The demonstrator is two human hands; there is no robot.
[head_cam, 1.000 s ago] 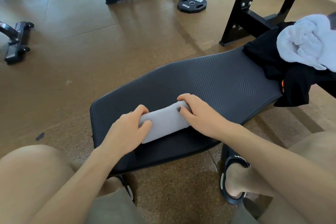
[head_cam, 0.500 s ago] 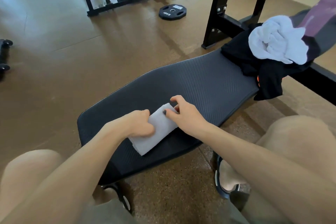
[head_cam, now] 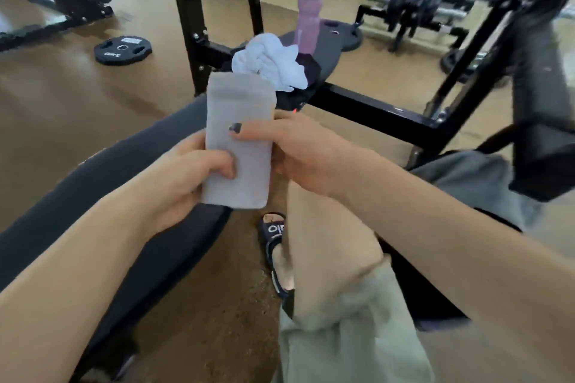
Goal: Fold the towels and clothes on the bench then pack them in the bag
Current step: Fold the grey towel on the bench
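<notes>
- Folded grey towel [head_cam: 238, 146] was held upright in the air, above the near edge of the desk [head_cam: 93, 196].
- Left hand [head_cam: 183, 179] was gripped round its lower left edge, thumb on the front.
- Right hand [head_cam: 298, 152] was pinched on its right edge, thumb across the front.
- White towel [head_cam: 270, 64] was bunched on dark clothes [head_cam: 306, 70] at the far desk end, beside a pink bottle [head_cam: 308, 22].
- Open floor [head_cam: 77, 102] was left of the desk; a weight plate [head_cam: 123, 50] lay there.

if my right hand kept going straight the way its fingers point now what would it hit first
The right hand points leftward, its fingers already pinching the folded grey towel. Just past the towel it would probably meet the left hand gripping the other side, though depth is hard to judge.
</notes>
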